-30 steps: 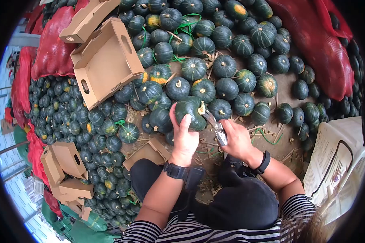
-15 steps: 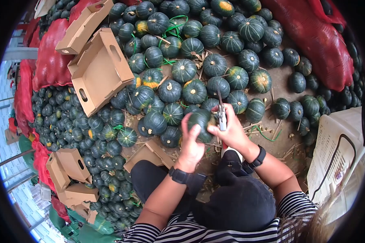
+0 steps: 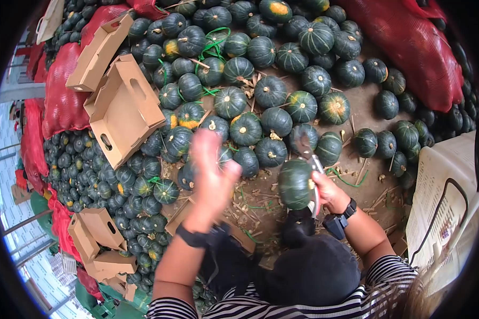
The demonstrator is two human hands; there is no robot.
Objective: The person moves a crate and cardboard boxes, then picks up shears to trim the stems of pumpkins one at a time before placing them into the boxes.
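My right hand [image 3: 330, 192] is closed round the handles of a pair of pruning shears [image 3: 310, 153], whose blades point up and away from me. Against its fingers is a dark green pumpkin [image 3: 294, 185], its pale stem end turned toward the hand; I cannot tell whether the fingers also grip it. My left hand [image 3: 212, 175], smeared by motion, holds nothing; its thumb stands apart from the raised fingers. It reaches over the near edge of the pile, where several green pumpkins [image 3: 246, 129] lie, some partly hidden behind it.
Cardboard trays [image 3: 123, 111] lie on the pumpkins at the left, with more cardboard boxes [image 3: 98, 234] nearer. Red mesh sacks [image 3: 410, 48] flank the pile. At the right stands a white plastic crate [image 3: 442, 175]. Stem bits and green twine [image 3: 348, 181] litter the floor.
My left hand has let go of the pumpkin and swung left. The pumpkin now lies lower and further right, beside my right hand, which has moved slightly right and down with the shears.
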